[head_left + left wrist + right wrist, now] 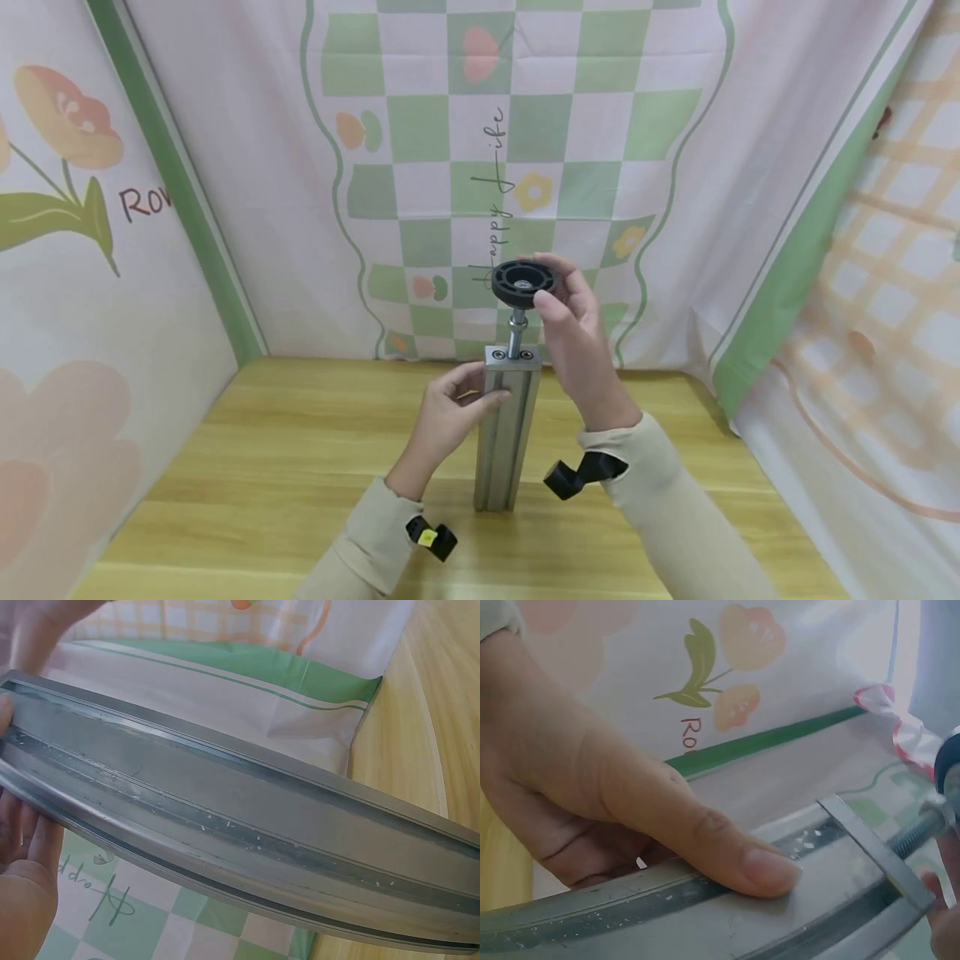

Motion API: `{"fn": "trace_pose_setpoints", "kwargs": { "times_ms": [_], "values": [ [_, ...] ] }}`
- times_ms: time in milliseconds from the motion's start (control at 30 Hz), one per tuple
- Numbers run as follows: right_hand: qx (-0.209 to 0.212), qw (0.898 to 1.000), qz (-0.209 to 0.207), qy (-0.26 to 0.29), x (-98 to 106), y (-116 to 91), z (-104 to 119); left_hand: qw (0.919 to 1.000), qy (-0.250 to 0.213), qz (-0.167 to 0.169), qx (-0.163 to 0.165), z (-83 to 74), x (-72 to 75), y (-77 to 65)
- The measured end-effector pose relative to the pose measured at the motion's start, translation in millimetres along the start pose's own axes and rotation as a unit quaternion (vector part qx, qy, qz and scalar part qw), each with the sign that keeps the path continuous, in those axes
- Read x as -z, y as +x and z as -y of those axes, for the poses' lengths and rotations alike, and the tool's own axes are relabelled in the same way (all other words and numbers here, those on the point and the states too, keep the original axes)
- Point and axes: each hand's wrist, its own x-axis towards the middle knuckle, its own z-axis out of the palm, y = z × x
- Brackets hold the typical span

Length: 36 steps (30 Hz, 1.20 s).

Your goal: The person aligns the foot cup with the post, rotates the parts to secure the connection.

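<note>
An aluminium profile [501,450] stands upright on the table, with light flecks along its groove in both wrist views. An end plate [492,365] with two screws caps its top. From the plate rises a threaded stud [915,834] with a nut [517,324], carrying a black round levelling foot [510,295]. My left hand [444,417] grips the profile just below the plate, its thumb [761,870] across the front face. Up at the foot, my right hand [583,354] holds the rim between thumb and fingers from the right side.
The wooden table [300,467] extends around the profile's base. Behind it hangs a checkered green and white cloth [420,133], with printed cloth panels at left [67,317] and right [885,350]. Black wrist mounts [581,477] stick out from both sleeves.
</note>
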Motion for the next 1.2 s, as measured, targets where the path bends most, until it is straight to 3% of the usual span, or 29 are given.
{"fn": "trace_pose_setpoints", "kwargs": {
  "times_ms": [100, 333, 500, 567, 667, 767, 1000, 1200],
  "values": [
    [0.014, 0.997, -0.026, -0.065, -4.4, -3.9, 1.4, 1.0, 0.002, -0.001, 0.0, -0.2, -0.4, -0.3],
    [0.068, 0.984, -0.057, -0.154, -11.2, -4.8, 3.1, 1.0, 0.006, 0.001, -0.003, 0.3, -0.4, 0.3],
    [0.083, 0.979, -0.037, -0.181, -11.0, -1.9, 3.5, 1.0, 0.005, -0.001, -0.003, -0.2, -0.8, 0.4],
    [0.068, 0.984, -0.016, -0.161, -9.6, 0.7, 4.6, 1.0, 0.004, -0.003, 0.0, -0.5, -1.1, 0.4],
    [0.028, 0.996, 0.021, -0.087, -7.4, 7.0, 6.9, 1.0, 0.004, -0.004, 0.003, -1.0, -1.3, 0.4],
    [-0.014, 0.998, 0.064, -0.014, -3.4, 13.9, 8.9, 1.0, 0.007, -0.004, 0.002, -0.6, -1.2, 0.5],
    [-0.096, 0.978, 0.15, 0.107, 10.9, 27.3, 11.3, 1.0, 0.007, -0.002, -0.002, -1.4, -1.2, 0.5],
    [-0.103, 0.963, 0.209, 0.138, 18.8, 31.0, 11.1, 1.0, 0.004, -0.003, 0.002, -3.1, -1.3, 0.4]
  ]
}}
